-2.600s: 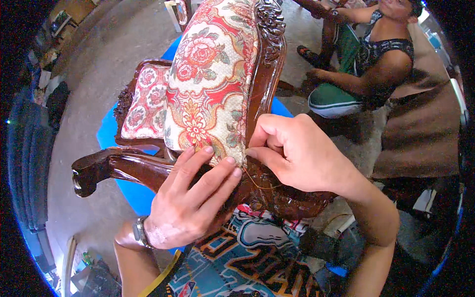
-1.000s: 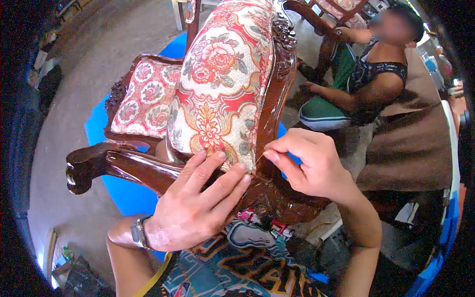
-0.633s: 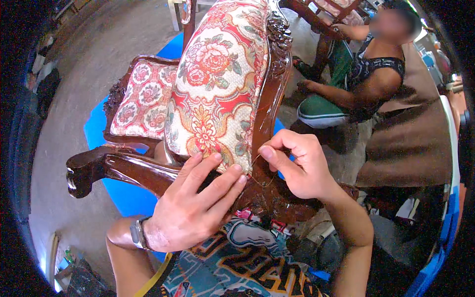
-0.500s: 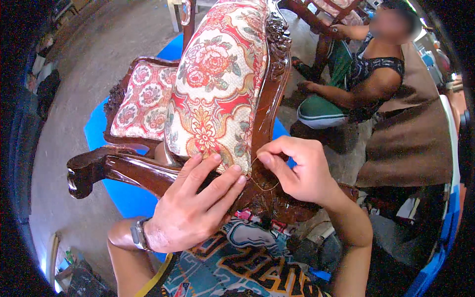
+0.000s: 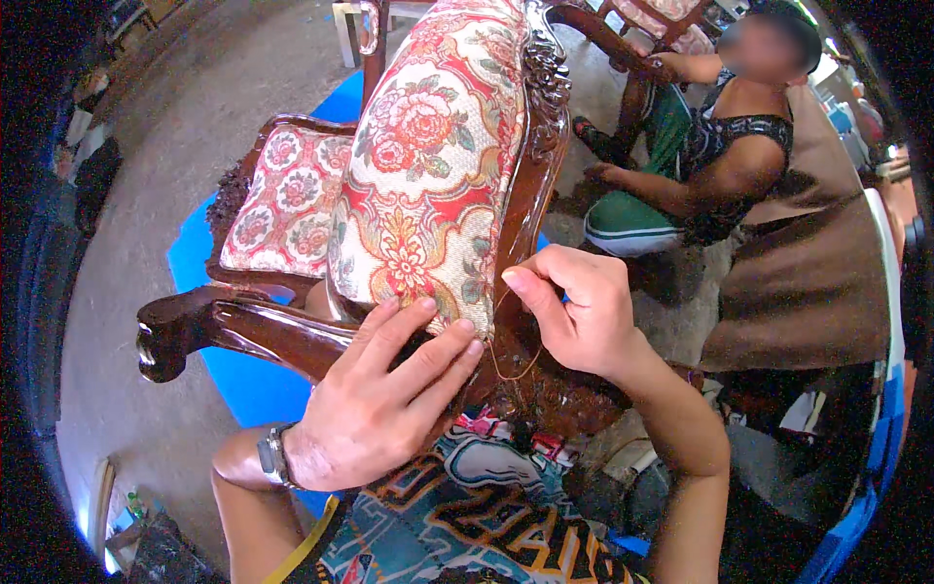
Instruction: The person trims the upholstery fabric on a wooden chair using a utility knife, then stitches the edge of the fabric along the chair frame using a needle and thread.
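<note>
A floral upholstered backrest (image 5: 413, 175) in red, cream and green sits in the dark carved wooden chair frame (image 5: 530, 200). My left hand (image 5: 375, 394) lies on its lower corner, palm down with fingers stretched out, pressing the fabric. Just to the right, my right hand (image 5: 574, 307) is closed in a pinch, thumb against the curled index finger. A thin tan thread (image 5: 514, 377) loops from the backrest's corner edge up to those fingers. Whether they also hold a needle is hidden.
Beyond the backrest is the floral seat (image 5: 284, 200); a curved armrest (image 5: 243, 326) juts left. Blue sheeting (image 5: 243, 375) lies on the floor underneath. A person in green shorts (image 5: 637, 214) sits at the right beside another chair. Brown fabric (image 5: 803, 292) spreads at the far right.
My right hand has shifted slightly down and left, its thumb tip higher up along the backrest's edge. The thread loop hangs differently. My left hand stays on the corner.
</note>
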Motion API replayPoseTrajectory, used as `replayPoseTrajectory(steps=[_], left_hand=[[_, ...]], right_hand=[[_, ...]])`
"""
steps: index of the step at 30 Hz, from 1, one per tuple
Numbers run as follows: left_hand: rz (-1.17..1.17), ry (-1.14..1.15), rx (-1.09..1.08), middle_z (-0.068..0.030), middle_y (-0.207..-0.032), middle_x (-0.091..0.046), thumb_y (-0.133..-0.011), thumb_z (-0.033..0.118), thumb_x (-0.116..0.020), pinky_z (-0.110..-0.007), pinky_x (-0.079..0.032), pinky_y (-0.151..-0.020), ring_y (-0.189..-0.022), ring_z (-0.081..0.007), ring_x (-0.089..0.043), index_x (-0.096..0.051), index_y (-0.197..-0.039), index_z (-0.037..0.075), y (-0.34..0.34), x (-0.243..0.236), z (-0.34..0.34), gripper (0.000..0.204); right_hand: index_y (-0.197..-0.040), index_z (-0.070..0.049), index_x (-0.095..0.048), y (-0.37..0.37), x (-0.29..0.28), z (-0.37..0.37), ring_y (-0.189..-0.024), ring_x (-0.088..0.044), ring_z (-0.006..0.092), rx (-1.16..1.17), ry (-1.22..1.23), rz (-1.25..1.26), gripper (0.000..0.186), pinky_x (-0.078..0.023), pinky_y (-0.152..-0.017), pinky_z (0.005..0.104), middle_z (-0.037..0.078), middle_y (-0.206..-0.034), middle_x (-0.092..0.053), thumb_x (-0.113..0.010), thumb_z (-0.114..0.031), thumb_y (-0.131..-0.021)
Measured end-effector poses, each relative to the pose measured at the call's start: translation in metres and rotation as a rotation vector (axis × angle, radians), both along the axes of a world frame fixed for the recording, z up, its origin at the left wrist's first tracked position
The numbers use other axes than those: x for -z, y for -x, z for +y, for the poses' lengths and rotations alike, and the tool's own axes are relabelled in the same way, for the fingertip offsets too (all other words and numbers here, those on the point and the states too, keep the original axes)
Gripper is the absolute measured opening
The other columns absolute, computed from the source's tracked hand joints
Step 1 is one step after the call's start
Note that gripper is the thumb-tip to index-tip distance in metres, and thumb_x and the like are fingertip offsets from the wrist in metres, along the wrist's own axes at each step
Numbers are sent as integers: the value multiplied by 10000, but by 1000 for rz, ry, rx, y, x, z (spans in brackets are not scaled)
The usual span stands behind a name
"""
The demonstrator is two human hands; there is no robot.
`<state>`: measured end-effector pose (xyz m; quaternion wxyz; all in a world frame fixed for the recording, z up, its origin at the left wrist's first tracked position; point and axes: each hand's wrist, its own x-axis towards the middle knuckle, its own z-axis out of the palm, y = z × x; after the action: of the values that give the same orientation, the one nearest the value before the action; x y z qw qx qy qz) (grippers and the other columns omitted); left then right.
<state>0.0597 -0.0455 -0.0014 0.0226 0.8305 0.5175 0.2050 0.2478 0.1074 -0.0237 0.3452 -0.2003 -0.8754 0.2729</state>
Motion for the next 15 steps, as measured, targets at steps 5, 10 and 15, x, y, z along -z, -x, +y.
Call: replayPoseTrajectory(steps=[5, 10, 15], left_hand=[[-19, 14, 2, -110, -1297, -573, -639, 231, -753, -533, -443, -1024, -1211, -383, -507, -648, -1209, 46, 3, 1, 0, 609], [18, -14, 13, -118, -1279, -589, -616, 228, -816, -519, -439, -1027, -1203, -381, -515, -644, -1204, 39, 4, -1, 2, 641], [-227, 39, -7, -126, -1201, -621, -715, 241, -808, -476, -453, -1005, -1163, -344, -548, -654, -1112, 37, 0, -8, 3, 472]], right_hand=[[-742, 12, -622, 2, -5, -4, -502, -569, 224, -3, 222, -52, 188, -416, -478, 315, 125, -610, -577, -656, -80, -903], [-735, 12, -620, 6, -5, -7, -523, -583, 166, -61, 166, -16, 198, -426, -488, 321, 124, -633, -609, -682, -95, -890], [-743, 15, -615, 2, -10, -5, -556, -596, 146, -14, 242, -61, 201, -440, -511, 311, 137, -656, -620, -711, -103, -873]])
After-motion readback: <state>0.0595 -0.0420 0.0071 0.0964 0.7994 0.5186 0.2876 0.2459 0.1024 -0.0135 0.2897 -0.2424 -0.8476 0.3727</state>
